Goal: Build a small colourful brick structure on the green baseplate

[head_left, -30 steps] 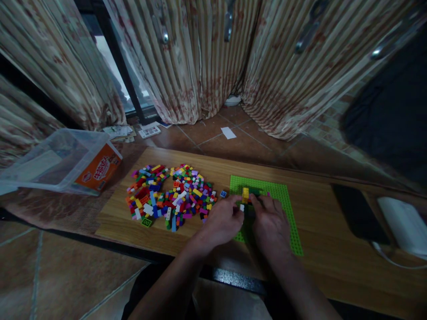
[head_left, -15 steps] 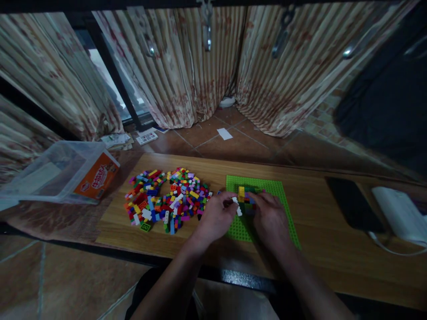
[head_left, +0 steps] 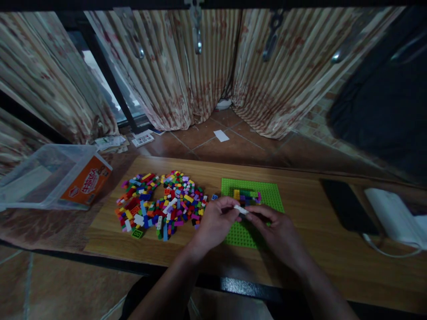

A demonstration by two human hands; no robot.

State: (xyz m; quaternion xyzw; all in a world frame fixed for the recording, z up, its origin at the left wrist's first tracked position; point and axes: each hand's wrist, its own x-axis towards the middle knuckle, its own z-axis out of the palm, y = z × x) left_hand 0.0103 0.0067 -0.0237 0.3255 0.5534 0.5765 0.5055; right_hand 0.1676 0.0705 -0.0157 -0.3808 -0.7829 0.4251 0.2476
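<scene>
A small white toy brick (head_left: 240, 209) is pinched between my two hands, above the green baseplate (head_left: 245, 238). My left hand (head_left: 216, 222) grips its left end with thumb and fingers. At the other end, the fingertips of my right hand (head_left: 275, 224) close on it. Just beyond my hands, a low structure of coloured bricks (head_left: 245, 195) stands on the baseplate, with yellow at its left and pink at its right. My fingers hide its near side. One blue brick (head_left: 215, 197) lies on the table by the baseplate's left edge.
A spread pile of mixed bricks (head_left: 167, 204) covers the wooden table's left part. A clear plastic bin (head_left: 50, 173) with an orange label stands beyond the table's left end. On the right lie a black phone (head_left: 347, 206) and a white device (head_left: 393, 218) with a cable.
My right hand has drawn back from the brick structure and now holds the white brick together with my left. The brick has turned flatter. The whole view has shifted slightly.
</scene>
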